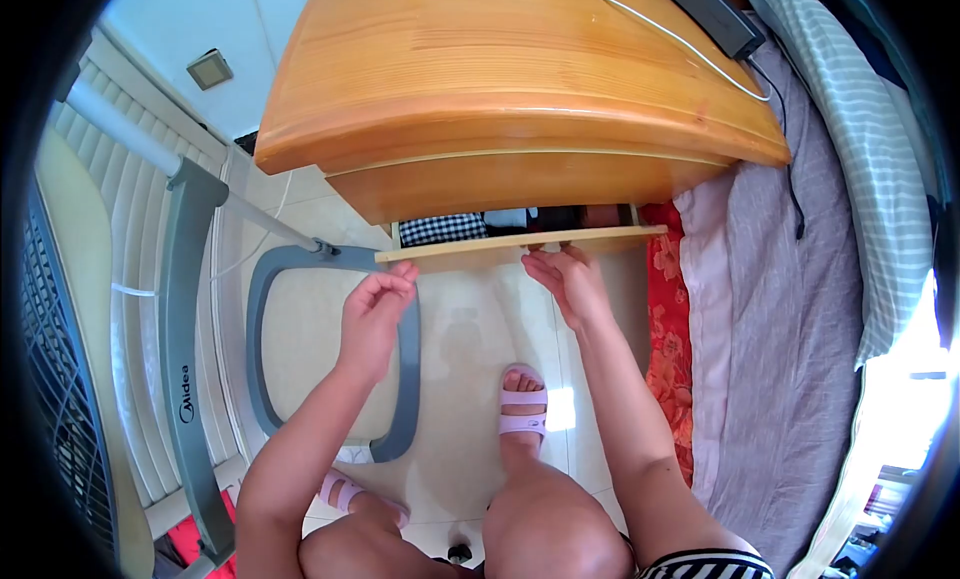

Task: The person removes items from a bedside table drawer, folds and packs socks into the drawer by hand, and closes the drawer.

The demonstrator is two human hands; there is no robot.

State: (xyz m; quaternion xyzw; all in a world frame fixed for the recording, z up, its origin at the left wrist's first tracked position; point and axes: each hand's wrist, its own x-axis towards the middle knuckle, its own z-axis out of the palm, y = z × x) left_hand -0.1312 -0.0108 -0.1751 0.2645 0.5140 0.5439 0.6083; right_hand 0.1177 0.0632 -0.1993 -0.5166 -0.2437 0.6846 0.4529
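A wooden drawer (pixel 470 246) is pulled partly out of the low cabinet (pixel 520 89). Inside it lie a black-and-white checked cloth (pixel 440 229), a pale blue folded cloth (pixel 511 218) and darker items partly hidden under the cabinet. My right hand (pixel 572 283) is at the middle of the drawer front, fingertips at its upper edge by a small dark part, perhaps a handle. Its thumb is on the near side, so the hand looks closed on the front. My left hand (pixel 376 319), fingers curled in with nothing visible in them, hovers just short of the drawer's left end.
A grey Midea fan stand (pixel 187 309) with its looped base (pixel 255 349) stands at left. On the right is a bed with a grey-purple sheet (pixel 770 349) and red floral cloth (pixel 668 329). A black power adapter (pixel 712 17) and white cable lie on the cabinet top.
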